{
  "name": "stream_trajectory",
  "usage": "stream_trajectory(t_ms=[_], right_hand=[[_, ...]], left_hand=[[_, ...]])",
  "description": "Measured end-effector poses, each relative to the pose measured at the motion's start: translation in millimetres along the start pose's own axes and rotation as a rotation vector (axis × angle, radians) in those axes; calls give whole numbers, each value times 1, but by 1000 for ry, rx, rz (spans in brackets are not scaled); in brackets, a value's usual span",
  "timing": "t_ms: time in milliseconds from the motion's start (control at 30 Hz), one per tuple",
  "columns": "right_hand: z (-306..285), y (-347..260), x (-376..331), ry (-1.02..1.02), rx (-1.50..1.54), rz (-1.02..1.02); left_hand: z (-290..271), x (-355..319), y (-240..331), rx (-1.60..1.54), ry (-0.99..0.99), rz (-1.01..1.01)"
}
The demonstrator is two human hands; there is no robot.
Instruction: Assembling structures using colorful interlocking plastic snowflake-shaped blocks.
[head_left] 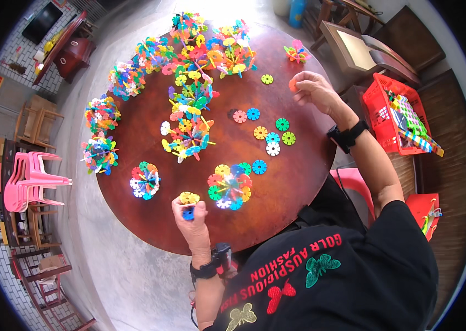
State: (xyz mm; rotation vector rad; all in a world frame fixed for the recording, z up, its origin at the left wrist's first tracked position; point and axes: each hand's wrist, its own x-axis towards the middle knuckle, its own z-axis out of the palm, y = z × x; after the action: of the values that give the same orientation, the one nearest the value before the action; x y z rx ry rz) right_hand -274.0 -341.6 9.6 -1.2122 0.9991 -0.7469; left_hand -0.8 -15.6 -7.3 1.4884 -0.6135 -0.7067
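Left hand [192, 220] is gripping narrowly, thumb against fingers: a yellow notched disc [190, 197] is showing at the top of the grip, and a blue notched disc [188, 213] is sitting just below it, beside the thumb (slotted together or only stacked, cannot tell). Right hand [316, 91] is pinching an orange-red disc [293, 85] at the fingertips; fingers are partly covering it, so its tilt isn't reading clearly, and being round it is offering no long axis. Key relation: that disc is lying up and to the right of the left grip, well apart from it across the round table [299, 176], the right hand being the one already on it. Left of the left grip and slightly above, a multicolored ball [146, 180] is resting near; to its right, a larger multicolored cluster [233, 185] is sitting, also near. Between the two grips, a white disc [272, 149] and a pink disc [239, 116] are lying loose. Left of the right grip, near, a yellow-green disc [267, 79] is lying; above that grip, a small pink cluster [296, 52] is standing.
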Motion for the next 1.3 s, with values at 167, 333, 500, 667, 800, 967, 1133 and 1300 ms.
stream_trajectory(t_ms=[167,333,500,667,800,967,1133,1300], right_hand=[[-24,-4,44,367,-520,-229],[-33,8,80,394,-490,-184],[-24,0,74,424,-440,-275],[24,-30,9,182,-407,-508],[104,-64,-72,-146,-570,-763],[178,-63,-131,-538,-612,-900],[209,-39,-146,-605,-713,-930],[207,-53,-150,-685,-692,-724]], left_hand=[[-1,6,-9,585,56,209],[2,4,-1,838,-3,365],[3,2,6,824,40,366],[2,-3,14,636,149,565],[15,-12,25,-97,22,455],[15,-11,36,-749,-334,146],[13,-17,50,-873,-257,45],[-9,-11,34,-762,-310,-52]])
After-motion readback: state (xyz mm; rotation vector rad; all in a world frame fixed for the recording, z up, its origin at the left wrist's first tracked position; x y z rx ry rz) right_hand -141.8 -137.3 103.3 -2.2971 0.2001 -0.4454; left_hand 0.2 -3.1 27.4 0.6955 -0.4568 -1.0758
